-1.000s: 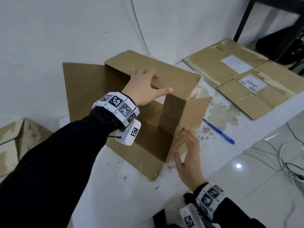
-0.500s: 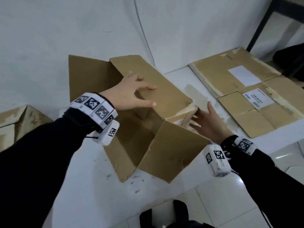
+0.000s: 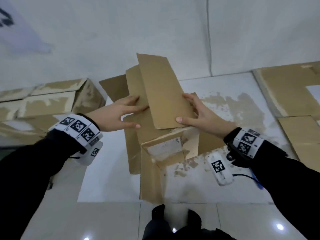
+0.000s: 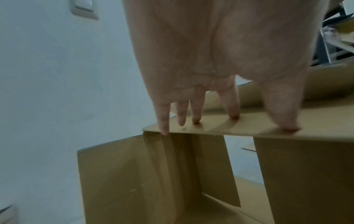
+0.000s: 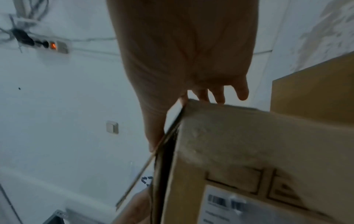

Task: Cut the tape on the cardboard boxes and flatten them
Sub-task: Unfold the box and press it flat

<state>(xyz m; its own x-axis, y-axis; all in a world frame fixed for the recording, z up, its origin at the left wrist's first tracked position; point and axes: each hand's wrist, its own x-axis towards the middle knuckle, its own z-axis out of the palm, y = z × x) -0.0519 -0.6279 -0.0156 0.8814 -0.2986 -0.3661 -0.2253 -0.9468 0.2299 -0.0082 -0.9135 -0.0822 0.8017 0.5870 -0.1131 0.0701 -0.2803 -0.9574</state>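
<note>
An opened brown cardboard box (image 3: pixel 150 179) stands on the white table, its long flap (image 3: pixel 161 94) folded over the top. My left hand (image 3: pixel 121 113) presses with straight fingers on the left of the folded panels; the left wrist view shows the fingertips (image 4: pixel 195 121) flat on the cardboard (image 4: pixel 134 181) above the hollow inside. My right hand (image 3: pixel 199 115) holds the flap's right edge, thumb on top and fingers at the edge. In the right wrist view the thumb of this hand (image 5: pixel 182 53) lies on one side of the panel (image 5: pixel 249 144) and the fingers on the other.
A second box (image 3: pixel 52 99) with torn tape stands at the left against the wall. Flattened cardboard (image 3: pixel 285 87) lies at the right. A blue pen (image 3: pixel 258 183) lies under my right arm. The table's front edge (image 3: pixel 107 201) is close, with tiled floor below.
My right hand has come from the box's right side up onto the top flap and taken hold of its edge. The left hand stays pressed on top. The box has been turned and folded narrower.
</note>
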